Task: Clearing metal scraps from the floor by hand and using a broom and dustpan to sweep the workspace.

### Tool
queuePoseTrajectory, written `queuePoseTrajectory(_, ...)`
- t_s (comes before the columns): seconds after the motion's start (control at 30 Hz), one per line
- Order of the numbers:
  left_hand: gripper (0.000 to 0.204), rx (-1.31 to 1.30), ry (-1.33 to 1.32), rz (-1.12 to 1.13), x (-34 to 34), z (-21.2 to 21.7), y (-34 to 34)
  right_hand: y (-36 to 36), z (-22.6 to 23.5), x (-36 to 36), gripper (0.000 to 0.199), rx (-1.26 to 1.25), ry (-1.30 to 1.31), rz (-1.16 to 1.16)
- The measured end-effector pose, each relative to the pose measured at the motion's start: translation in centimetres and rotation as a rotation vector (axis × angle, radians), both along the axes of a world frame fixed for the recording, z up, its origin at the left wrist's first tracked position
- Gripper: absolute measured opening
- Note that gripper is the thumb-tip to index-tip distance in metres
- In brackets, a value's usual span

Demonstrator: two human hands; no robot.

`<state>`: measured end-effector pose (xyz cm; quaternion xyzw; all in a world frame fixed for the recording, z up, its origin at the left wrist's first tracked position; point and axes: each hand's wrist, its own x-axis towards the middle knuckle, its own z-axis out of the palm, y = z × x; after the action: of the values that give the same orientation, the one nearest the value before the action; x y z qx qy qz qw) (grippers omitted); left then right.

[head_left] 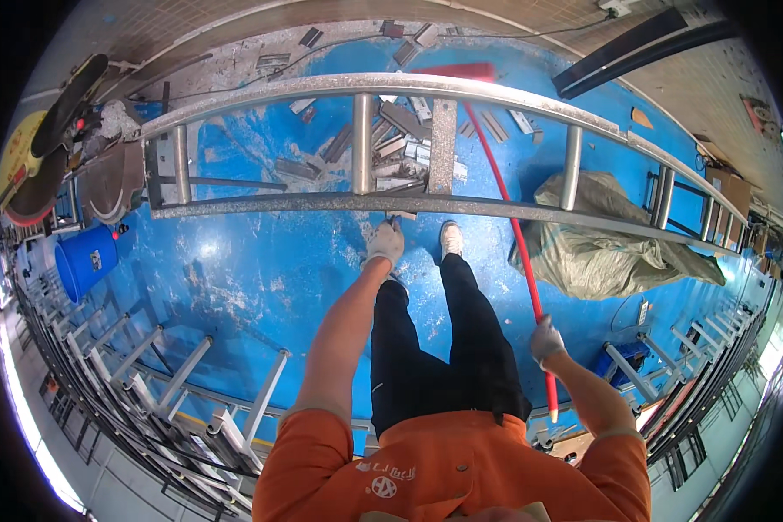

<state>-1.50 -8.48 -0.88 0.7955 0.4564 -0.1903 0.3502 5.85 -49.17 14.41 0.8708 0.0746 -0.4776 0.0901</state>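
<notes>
My right hand (546,342), in a pale work glove, is closed round the red handle (518,230) of a broom. Past the metal frame, the broom's red head (452,71) rests on the floor, smeared by motion. My left hand (384,244), also gloved, reaches down by the frame's near rail. Its fingers are closed on a small flat offcut (401,215), partly hidden by the hand. Between the rails and beyond lie several metal profile offcuts (400,122) in a heap.
A long ladder-like metal frame (278,204) spans the floor before me. Right of the broom lies a crumpled greenish sack (596,252). On the left stand a cut-off saw (35,170) and a blue drum (87,261). Racks of long profiles (183,374) line both sides behind me.
</notes>
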Motion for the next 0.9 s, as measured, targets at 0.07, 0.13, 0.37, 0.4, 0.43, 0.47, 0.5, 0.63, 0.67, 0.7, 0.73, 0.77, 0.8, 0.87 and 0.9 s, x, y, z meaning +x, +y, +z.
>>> queuePoseTrajectory(0.07, 0.04, -0.012, 0.003, -0.011, -0.6, 0.3, -0.1, -3.1, 3.0, -1.2, 0.029, -0.03, 0.035, 0.058)
queuePoseTrajectory(0.13, 0.04, -0.02, -0.01, -0.023, -0.3, 0.4, 0.1, -6.8, 6.4, -2.8, 0.027, -0.056, 0.055, 0.116)
queuePoseTrajectory(0.37, 0.042, -0.025, 0.047, 0.025, -2.2, -0.6, -0.7, -10.8, 15.4, -5.2, 0.021, -0.146, 0.176, 0.246)
queuePoseTrajectory(0.4, 0.042, -0.034, 0.049, 0.024, -2.3, -0.6, -0.9, -11.9, 16.3, -5.5, 0.021, -0.15, 0.168, 0.241)
queuePoseTrajectory(0.43, 0.042, -0.042, 0.051, 0.022, -2.5, -0.5, -1.0, -13.5, 17.3, -5.7, 0.02, -0.095, 0.126, 0.284)
queuePoseTrajectory(0.47, 0.043, -0.051, 0.052, 0.019, -2.6, -0.5, -1.3, -14.6, 18.0, -6.0, 0.019, -0.04, 0.083, 0.325)
queuePoseTrajectory(0.5, 0.043, -0.05, 0.048, 0.016, -3.1, -0.6, -1.2, -14.3, 18.9, -6.1, 0.019, -0.04, 0.078, 0.323)
queuePoseTrajectory(0.63, 0.042, -0.07, -0.02, 0.244, -5.7, -1.6, -1.4, -11.5, 25.7, -4.2, 0.02, -0.057, 0.086, 0.167)
queuePoseTrajectory(0.67, 0.042, -0.072, -0.024, 0.243, -5.3, -1.4, -1.3, -11.1, 26.6, -4.3, 0.02, -0.059, 0.081, 0.165)
queuePoseTrajectory(0.7, 0.041, -0.077, 0.018, 0.215, -4.7, -1.3, -1.0, -10.5, 27.4, -4.4, 0.02, -0.049, 0.053, 0.124)
queuePoseTrajectory(0.73, 0.041, -0.088, 0.063, 0.188, -4.2, -1.2, -1.0, -9.9, 28.2, -4.7, 0.02, -0.044, 0.028, 0.083)
queuePoseTrajectory(0.77, 0.04, -0.097, 0.109, 0.163, -3.9, -1.0, -0.9, -9.3, 28.8, -5.0, 0.02, -0.038, 0.003, 0.044)
queuePoseTrajectory(0.8, 0.039, -0.107, 0.155, 0.138, -3.9, -0.7, -1.0, -8.7, 29.1, -5.3, 0.021, -0.031, -0.021, 0.007)
queuePoseTrajectory(0.87, 0.039, -0.098, 0.108, 0.145, -6.1, -1.0, -1.8, -6.7, 27.5, -4.6, 0.017, -0.028, -0.024, -0.105)
queuePoseTrajectory(0.9, 0.039, -0.085, 0.06, 0.147, -7.9, -1.3, -2.4, -6.0, 26.6, -4.4, 0.017, -0.032, -0.017, -0.096)
